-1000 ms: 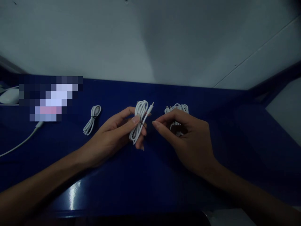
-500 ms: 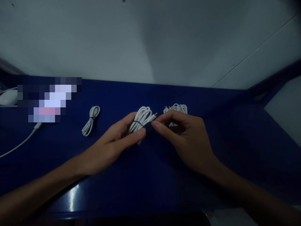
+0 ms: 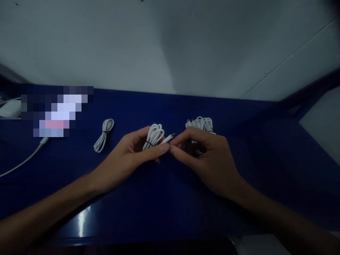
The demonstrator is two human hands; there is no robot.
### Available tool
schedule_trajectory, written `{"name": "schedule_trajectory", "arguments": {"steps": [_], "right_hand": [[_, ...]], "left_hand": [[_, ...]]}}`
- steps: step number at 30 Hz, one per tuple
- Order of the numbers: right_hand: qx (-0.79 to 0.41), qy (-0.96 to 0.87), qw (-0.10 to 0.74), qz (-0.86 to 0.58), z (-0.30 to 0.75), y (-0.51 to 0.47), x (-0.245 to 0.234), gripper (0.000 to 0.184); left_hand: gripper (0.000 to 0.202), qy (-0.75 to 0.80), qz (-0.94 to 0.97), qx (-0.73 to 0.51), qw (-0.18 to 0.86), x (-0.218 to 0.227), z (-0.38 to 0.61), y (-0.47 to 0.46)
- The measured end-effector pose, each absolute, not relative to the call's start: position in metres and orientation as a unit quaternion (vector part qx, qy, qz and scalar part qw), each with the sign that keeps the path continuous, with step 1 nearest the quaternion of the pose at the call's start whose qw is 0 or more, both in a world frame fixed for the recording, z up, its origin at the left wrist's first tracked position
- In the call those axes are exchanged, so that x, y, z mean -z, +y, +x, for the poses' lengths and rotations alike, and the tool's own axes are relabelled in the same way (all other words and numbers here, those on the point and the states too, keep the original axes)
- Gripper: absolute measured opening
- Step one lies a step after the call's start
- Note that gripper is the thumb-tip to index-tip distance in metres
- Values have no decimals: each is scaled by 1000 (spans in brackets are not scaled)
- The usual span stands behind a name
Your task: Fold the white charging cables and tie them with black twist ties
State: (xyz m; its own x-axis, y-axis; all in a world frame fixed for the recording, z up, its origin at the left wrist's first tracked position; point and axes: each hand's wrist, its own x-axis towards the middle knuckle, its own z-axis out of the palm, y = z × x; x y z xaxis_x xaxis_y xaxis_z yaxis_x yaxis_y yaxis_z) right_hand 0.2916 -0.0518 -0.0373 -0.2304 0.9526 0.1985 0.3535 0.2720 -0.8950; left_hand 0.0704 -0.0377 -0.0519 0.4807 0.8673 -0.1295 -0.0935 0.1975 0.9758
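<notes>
A coiled white charging cable (image 3: 154, 136), bound with a thin black tie, is gripped between the thumb and fingers of my left hand (image 3: 132, 148). Its plug (image 3: 168, 138) sticks out to the right past my left thumb, metal tip pointing up and right. My right hand (image 3: 209, 152) has thumb and forefinger pinched together just beside the plug, close to my left thumb tip. Whatever lies in that pinch is too small to make out. Behind the right hand, partly covered by it, lies a pile of several coiled white cables (image 3: 203, 123).
Another tied white cable (image 3: 104, 135) lies on the blue table (image 3: 148, 209) left of my hands. Farther left is a blurred-out bright object (image 3: 62, 111) with a white cord (image 3: 29, 157) plugged in, beside a white rounded object (image 3: 10, 109). A pale wall (image 3: 119, 46) rises behind.
The held cable has shifted slightly left and down, and its plug now stands apart from the coil. My right fingertips have lowered a little and meet my left thumb tip.
</notes>
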Motion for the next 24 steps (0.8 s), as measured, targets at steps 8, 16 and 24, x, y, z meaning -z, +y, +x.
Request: {"name": "schedule_trajectory", "arguments": {"steps": [8,16,24], "right_hand": [[-494,-645,375,-447,289,-58,38,2],[-688,-547,286,-380,285,-64,33,29],[-739,-500,257,-372,283,-64,35,40]], "left_hand": [[14,386,550,-380,636,45,76,-42],[18,368,553,-378,645,42,78,-50],[19,381,555,-378,635,42,79,-52]]}}
